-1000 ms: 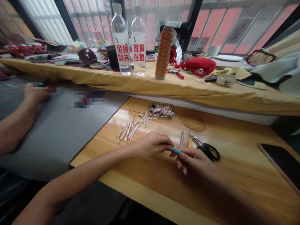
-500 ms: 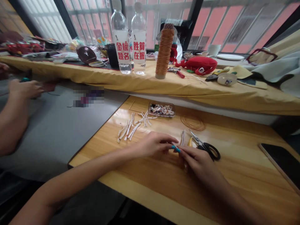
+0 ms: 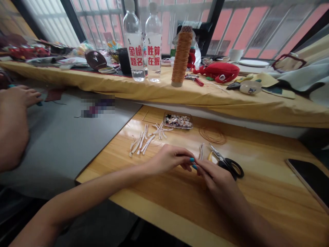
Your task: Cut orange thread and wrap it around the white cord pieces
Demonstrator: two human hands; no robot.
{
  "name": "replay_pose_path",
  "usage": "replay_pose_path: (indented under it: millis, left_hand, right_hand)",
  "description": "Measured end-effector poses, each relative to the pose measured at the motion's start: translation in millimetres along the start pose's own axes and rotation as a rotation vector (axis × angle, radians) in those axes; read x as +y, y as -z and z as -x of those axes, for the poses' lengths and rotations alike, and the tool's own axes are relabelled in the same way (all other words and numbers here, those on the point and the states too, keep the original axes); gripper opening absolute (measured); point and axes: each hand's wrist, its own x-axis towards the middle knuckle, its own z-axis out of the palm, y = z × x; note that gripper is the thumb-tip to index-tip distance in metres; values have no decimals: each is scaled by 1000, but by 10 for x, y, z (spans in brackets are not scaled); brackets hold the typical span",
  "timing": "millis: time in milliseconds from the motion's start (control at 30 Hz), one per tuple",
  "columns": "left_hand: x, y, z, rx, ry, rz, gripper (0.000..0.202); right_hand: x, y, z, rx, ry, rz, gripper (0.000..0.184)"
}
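Observation:
My left hand (image 3: 168, 159) and my right hand (image 3: 217, 176) meet fingertip to fingertip low over the wooden table (image 3: 257, 192). Both pinch something small that I cannot make out between the blue-nailed fingers. Just beyond the fingertips lies a short white strip (image 3: 200, 151), and black-handled scissors (image 3: 227, 163) lie right of it. A loose pile of white strips (image 3: 145, 138) lies to the far left of my left hand. A clear tray of small shells or beads (image 3: 178, 120) sits behind it, next to a coil of thin brown cord (image 3: 212, 135).
Another person's arm and hand (image 3: 15, 106) rest on the grey mat (image 3: 64, 144) at left. A yellow-draped ledge (image 3: 205, 96) behind holds two water bottles (image 3: 144, 41), an orange thread spool (image 3: 181, 55) and a red plush toy (image 3: 221, 71). A dark phone (image 3: 309, 180) lies at right.
My two hands have drawn closer, fingertips now touching. The other person's hand at left has pulled back toward the left edge.

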Motion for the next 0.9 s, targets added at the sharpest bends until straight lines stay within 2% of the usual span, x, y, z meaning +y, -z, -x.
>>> replay_pose_path:
  millis: [67,133,300,400,500,633,700,900]
  left_hand:
    - [-2,-6,-15,-5,27,58,12]
    - [1,-2,-19,-13,-5,18,11]
    - [23,27,26,-27,-194,-364,10]
    - [12,30,49,-25,-264,-500,10]
    - [-14,23,52,-17,-272,-432,11]
    - [-18,22,40,-70,-113,-38,13]
    - [-2,23,36,-84,-72,50,11]
    - [22,16,27,-46,-127,-185,14]
  right_hand:
    - [18,-16,9,20,54,13,26]
    - [40,-21,16,25,82,10,27]
    - [66,-6,16,0,60,-6,29]
    - [59,6,2,-52,24,-90,27]
    - [47,32,-18,-115,-17,-174,25]
    - [33,88,-44,-159,-51,-225,23]
    - [32,107,-52,-174,-67,-248,23]
    - [35,103,-49,-182,-90,-220,26]
